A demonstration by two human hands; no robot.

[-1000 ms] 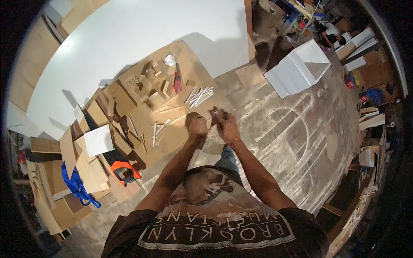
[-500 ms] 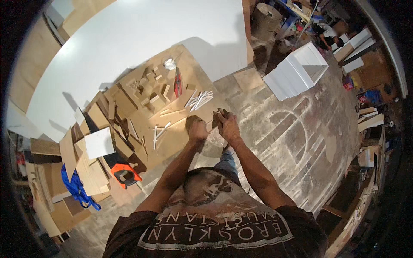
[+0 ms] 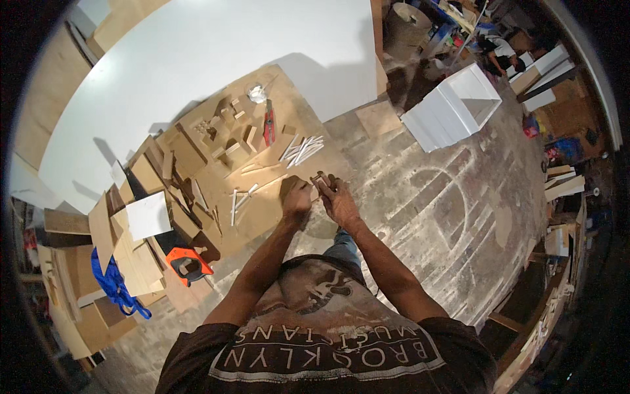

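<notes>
My left hand point(image 3: 298, 201) is closed, its fingers curled at the near right edge of a brown board point(image 3: 259, 226). What it holds, if anything, is hidden. Close beside it, my right hand point(image 3: 339, 202) pinches a small brown wooden piece point(image 3: 320, 179) between thumb and fingers. Just beyond the hands lies a loose pile of thin white sticks point(image 3: 304, 152). A few more pale sticks point(image 3: 243, 196) rest left of my left hand. Farther off on the board are a red utility knife point(image 3: 269, 125), several small wooden blocks point(image 3: 249, 138) and a crumpled white wad point(image 3: 256, 94).
A large white panel point(image 3: 197, 59) spreads beyond the board. Wood offcuts point(image 3: 147, 174), an orange-handled saw point(image 3: 189, 264) and a blue strap bundle point(image 3: 113, 285) crowd the left. A white box-like cabinet point(image 3: 430, 118) stands on the floor at right; a person point(image 3: 502, 52) crouches far behind it.
Both hands have shifted slightly left and closer together. The right hand has turned, and the small wooden piece now shows at its fingertips.
</notes>
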